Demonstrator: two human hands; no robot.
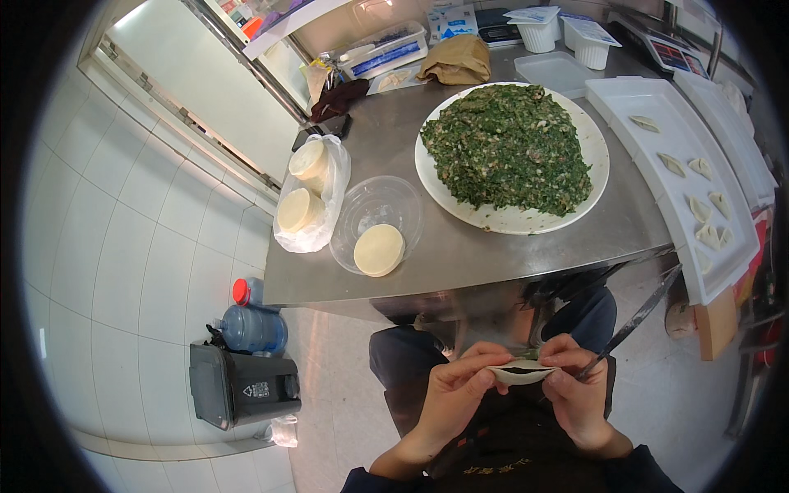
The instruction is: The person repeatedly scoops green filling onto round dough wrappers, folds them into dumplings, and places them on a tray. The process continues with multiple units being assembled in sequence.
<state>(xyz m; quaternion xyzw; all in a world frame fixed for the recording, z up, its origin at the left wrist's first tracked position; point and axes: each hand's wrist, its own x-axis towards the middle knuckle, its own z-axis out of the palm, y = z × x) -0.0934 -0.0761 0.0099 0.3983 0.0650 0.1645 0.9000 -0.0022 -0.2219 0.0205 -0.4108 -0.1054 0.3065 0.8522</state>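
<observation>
Above my lap, my left hand (461,388) pinches one end of a half-folded dumpling (524,365). My right hand (572,387) pinches the other end. Between its edges the wrapper gapes, with dark filling inside. A long, thin, smeared spatula (641,317) also sits in my right hand and slants up to the right. On the table, a white plate (595,200) carries a big mound of chopped green filling (508,148). Left of it, a stack of round wrappers (379,249) rests in a clear plastic bowl (382,197). Several shaped dumplings (670,164) lie in a white tray (622,98).
More wrapper stacks (300,209) sit in a plastic bag (336,179) at the steel table's (444,259) left end. Behind stand white tubs (535,31), a brown paper bag (459,58) and a scale (669,52). A bin (246,385) and water jug (254,328) are at floor level left.
</observation>
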